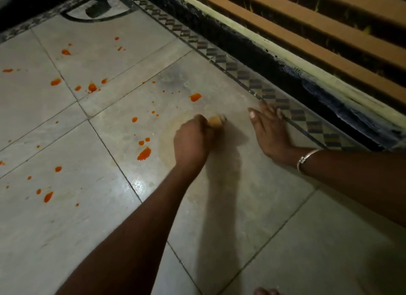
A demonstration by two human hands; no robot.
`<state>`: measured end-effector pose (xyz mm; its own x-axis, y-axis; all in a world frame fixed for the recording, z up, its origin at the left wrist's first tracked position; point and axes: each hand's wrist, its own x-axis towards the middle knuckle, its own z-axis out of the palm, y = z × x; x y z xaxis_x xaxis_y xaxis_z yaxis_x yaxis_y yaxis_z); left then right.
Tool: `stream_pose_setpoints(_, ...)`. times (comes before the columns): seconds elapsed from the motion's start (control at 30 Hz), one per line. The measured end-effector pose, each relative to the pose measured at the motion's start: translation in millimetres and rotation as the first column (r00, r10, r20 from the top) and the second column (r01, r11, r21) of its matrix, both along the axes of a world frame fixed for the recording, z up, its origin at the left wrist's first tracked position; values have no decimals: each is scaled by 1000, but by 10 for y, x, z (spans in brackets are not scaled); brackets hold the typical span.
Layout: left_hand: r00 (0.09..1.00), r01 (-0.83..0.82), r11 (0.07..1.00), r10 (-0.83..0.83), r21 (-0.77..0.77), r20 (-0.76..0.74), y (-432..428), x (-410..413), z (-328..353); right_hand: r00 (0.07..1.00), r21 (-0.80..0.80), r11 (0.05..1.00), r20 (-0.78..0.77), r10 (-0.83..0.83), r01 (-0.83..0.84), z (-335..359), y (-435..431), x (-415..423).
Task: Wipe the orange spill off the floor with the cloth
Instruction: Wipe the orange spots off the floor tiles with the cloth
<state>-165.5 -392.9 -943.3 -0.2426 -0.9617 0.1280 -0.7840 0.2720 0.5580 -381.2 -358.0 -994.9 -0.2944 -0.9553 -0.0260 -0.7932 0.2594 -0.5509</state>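
Orange spill drops lie scattered over the grey floor tiles, with a large blot (144, 153) just left of my left hand and another (195, 97) beyond it. My left hand (193, 141) is shut on a small bunched cloth (216, 121), stained orange-yellow, pressed to the floor. A pale smeared ring (167, 138) surrounds the spot under that hand. My right hand (271, 131) lies flat on the tile with fingers spread, holding nothing, a silver bangle (306, 159) on its wrist.
A patterned tile border (252, 81) runs diagonally along a dark step and a wall with wooden slats (318, 31) on the right. More orange drops (92, 87) dot the tiles to the left. A toe (265, 291) shows at the bottom edge.
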Motion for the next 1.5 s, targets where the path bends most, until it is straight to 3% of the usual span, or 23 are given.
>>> stream_pose_setpoints(0.1, 927, -101, 985, 145, 142, -347, 11, 57, 204, 995, 3, 996, 32, -92, 92, 38, -40, -115)
stream_pose_setpoints(0.17, 833, -46, 912, 260, 406, -488, 55, 92, 195, 994, 3, 996, 58, -94, 94, 53, -41, -125)
stream_pose_setpoints(0.27, 860, -34, 776, 344, 630, -378, 145, 181, -10, 995, 31, 999, 85, -42, 39, 89, -43, -50)
stream_pose_setpoints(0.33, 944, -157, 845, 281, 510, -174, 196, 260, -171, 997, 59, 998, 78, 11, -16, 100, -34, 15)
stream_pose_setpoints(0.4, 979, -201, 970, 196, 134, 51, 260, 322, -276, 995, 69, 994, 48, 86, -89, 89, -12, 56)
stream_pose_setpoints(0.43, 988, -120, 993, 120, -6, 98, 299, 309, -319, 991, 67, 989, 27, 130, -131, 83, -4, 70)
stream_pose_setpoints(0.47, 991, -7, 999, 13, -47, 136, 361, 253, -369, 985, 68, 983, 4, 172, -172, 72, 6, 90)
stream_pose_setpoints(0.53, 945, 197, 979, -205, 56, 256, 498, 75, -566, 971, 75, 970, -33, 236, -233, 41, -11, 142)
stream_pose_setpoints(0.63, 868, 276, 955, -297, 110, 399, 503, -176, -905, 940, 149, 942, -116, 320, -302, -78, 18, 188)
stream_pose_setpoints(0.7, 869, 260, 962, -270, 82, 415, 186, -187, -953, 909, 203, 920, -187, 372, -334, -188, 80, 187)
stream_pose_setpoints(0.8, 901, 49, 992, -95, 120, 423, -268, 142, -911, 894, 185, 925, -250, 372, -333, -271, 149, 177)
stream_pose_setpoints(0.9, 899, -18, 999, 5, 26, 439, 71, 413, -932, 866, 151, 937, -356, 350, -316, -281, 147, 186)
stream_pose_setpoints(1.03, 913, 159, 987, -155, 22, 377, 920, 92, -1022, 868, 136, 942, -365, 336, -307, -274, 168, 241)
stream_pose_setpoints(1.13, 882, 322, 947, -308, 22, 356, 351, -283, -956, 911, 107, 956, -290, 291, -272, -269, 111, 244)
stream_pose_setpoints(1.23, 899, 145, 984, -174, 102, 401, -280, -144, -851, 930, 124, 955, -224, 290, -268, -241, 108, 231)
stream_pose_setpoints(1.33, 928, -79, 996, 60, 37, 367, -52, 143, -924, 931, 133, 953, -217, 294, -271, -217, 109, 248)
stream_pose_setpoints(1.4, 950, -52, 999, 47, 7, 308, 349, 108, -961, 939, 100, 966, -230, 256, -239, -211, 23, 281)
stream_pose_setpoints(1.5, 938, 149, 988, -156, 48, 308, 479, -19, -968, 951, 26, 982, -246, 189, -188, -183, -236, 345)
